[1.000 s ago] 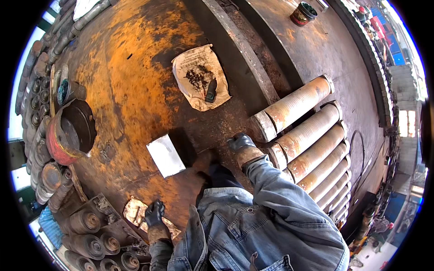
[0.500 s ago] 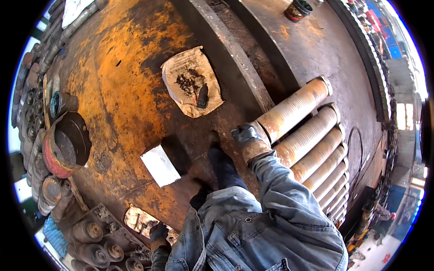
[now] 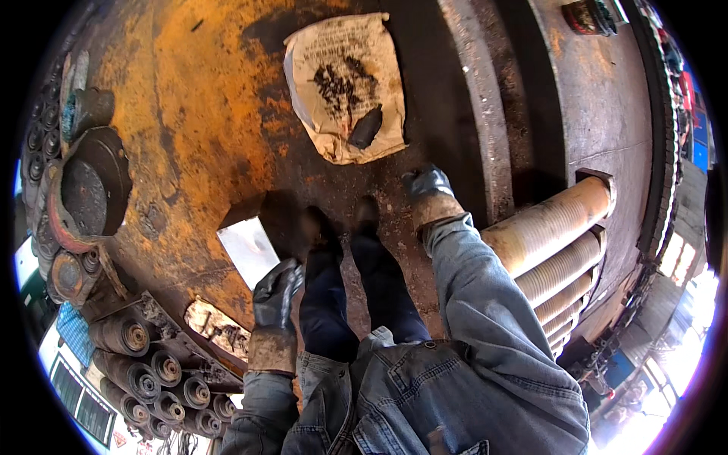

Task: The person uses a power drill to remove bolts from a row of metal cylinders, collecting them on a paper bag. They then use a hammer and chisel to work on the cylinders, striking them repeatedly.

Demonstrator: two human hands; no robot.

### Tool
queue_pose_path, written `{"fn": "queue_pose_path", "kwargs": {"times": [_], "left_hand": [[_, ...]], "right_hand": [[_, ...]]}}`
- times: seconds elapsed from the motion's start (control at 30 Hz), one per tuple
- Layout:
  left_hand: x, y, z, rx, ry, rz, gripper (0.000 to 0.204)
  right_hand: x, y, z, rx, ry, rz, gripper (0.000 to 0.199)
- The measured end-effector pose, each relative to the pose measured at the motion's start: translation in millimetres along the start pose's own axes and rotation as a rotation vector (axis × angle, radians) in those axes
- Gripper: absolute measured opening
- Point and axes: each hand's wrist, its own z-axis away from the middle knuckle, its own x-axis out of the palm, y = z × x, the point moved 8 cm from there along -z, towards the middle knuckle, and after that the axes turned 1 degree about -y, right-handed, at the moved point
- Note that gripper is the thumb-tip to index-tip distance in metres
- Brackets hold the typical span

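My left hand point(image 3: 277, 296), in a dark, dirty work glove, hangs beside the top of a white box point(image 3: 250, 250). Its fingers are curled in, and whatever may be inside them is hidden. Out in front, my right hand point(image 3: 427, 189) is closed in a similar glove, its palm turned out of sight. It is apart from the nearest ribbed, rust-stained roller point(image 3: 550, 227), which lies to its right in a row with several others. Beyond both hands a flattened paper sack point(image 3: 311, 83) bears dark crumbs and a dark, flat piece point(image 3: 366, 127).
A rusty round tub point(image 3: 64, 227) stands on the left, with stacked rollers point(image 3: 148, 379) below it. Near my left arm lies a dirty sheet point(image 3: 216, 330) holding small parts. A raised metal rail point(image 3: 485, 114) runs along the stained floor; a dark bucket point(image 3: 588, 17) stands far right.
My right hand has come off the rollers and moved forward, apart from them. My left hand has risen from the sheet of small parts to beside the white box. The view has shifted.
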Motion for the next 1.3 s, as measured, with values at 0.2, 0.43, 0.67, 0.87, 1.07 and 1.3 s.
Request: {"fn": "queue_pose_path", "kwargs": {"times": [0.2, 0.43, 0.67, 0.87, 1.07, 1.3], "left_hand": [[56.5, -47.3, -59.8, -0.097, -0.1, 0.083, 0.03], [-40.3, -102.2, -88.5, -0.278, 0.068, 0.153, 0.038], [-59.0, -68.2, -89.1, -0.329, 0.188, 0.084, 0.03], [-24.7, -31.3, -73.2, -0.244, 0.086, 0.028, 0.032], [-21.8, -6.5, -60.9, -0.18, 0.037, 0.104, 0.028], [-56.8, -19.7, -43.7, -0.232, 0.071, 0.173, 0.027]], "right_hand": [[67.5, -18.7, -100.0, -0.037, -0.069, 0.128, 0.055], [121.6, -46.0, -156.0, -0.085, -0.154, 0.204, 0.056], [152.6, -49.4, -101.7, -0.115, -0.318, 0.285, 0.057], [179.4, -52.3, -6.7, -0.114, -0.493, 0.282, 0.058], [203.9, -44.0, 11.5, -0.146, -0.5, 0.218, 0.057], [176.6, -41.3, 14.8, -0.274, -0.279, 0.223, 0.055]]}}
